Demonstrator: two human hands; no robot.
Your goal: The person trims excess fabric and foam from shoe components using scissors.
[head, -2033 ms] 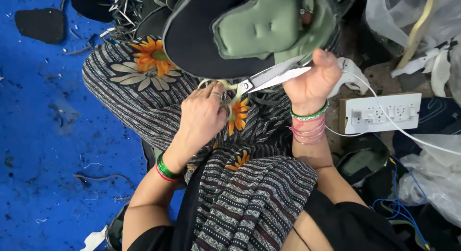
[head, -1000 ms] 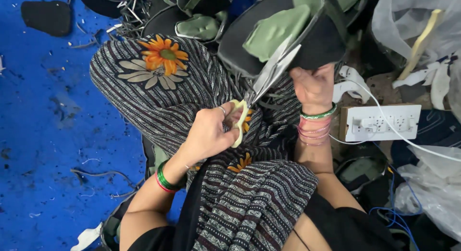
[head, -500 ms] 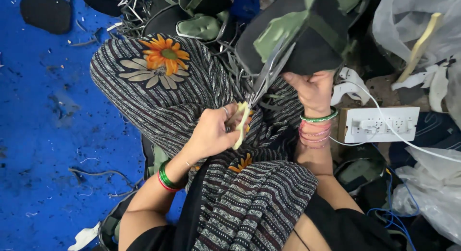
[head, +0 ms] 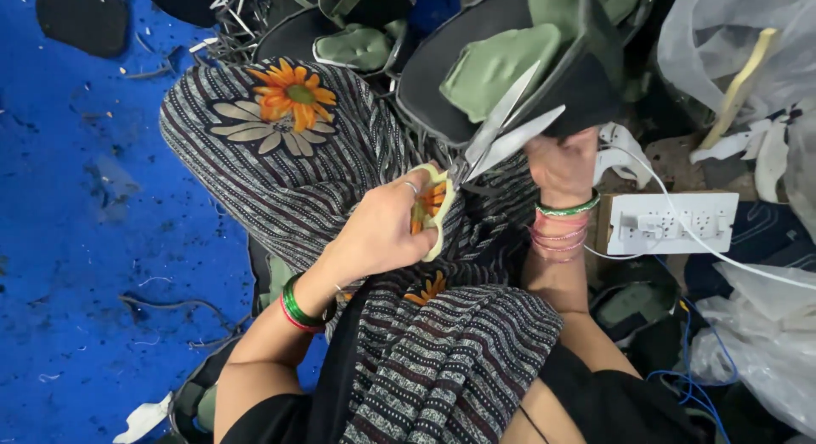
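Steel scissors [head: 497, 138] with pale yellow handles sit open at the middle of the view, blades spread in a narrow V against the dark edge of a black shoe piece with olive-green padding [head: 510, 66]. Left hand [head: 382, 231] is wrapped tight round the yellow handles, fingers through the loops, green and red bangles at the wrist. Right hand [head: 561, 164] is clamped on the lower edge of that black and green piece, holding it up just beside the blade tips; pink and green bangles below. Underneath, a striped lap cloth with orange flowers [head: 289, 130]. To the right, a white power strip [head: 671, 223] with a cable plugged in. More green-padded pieces [head: 353, 46] lie beyond, on a blue floor [head: 76, 197].
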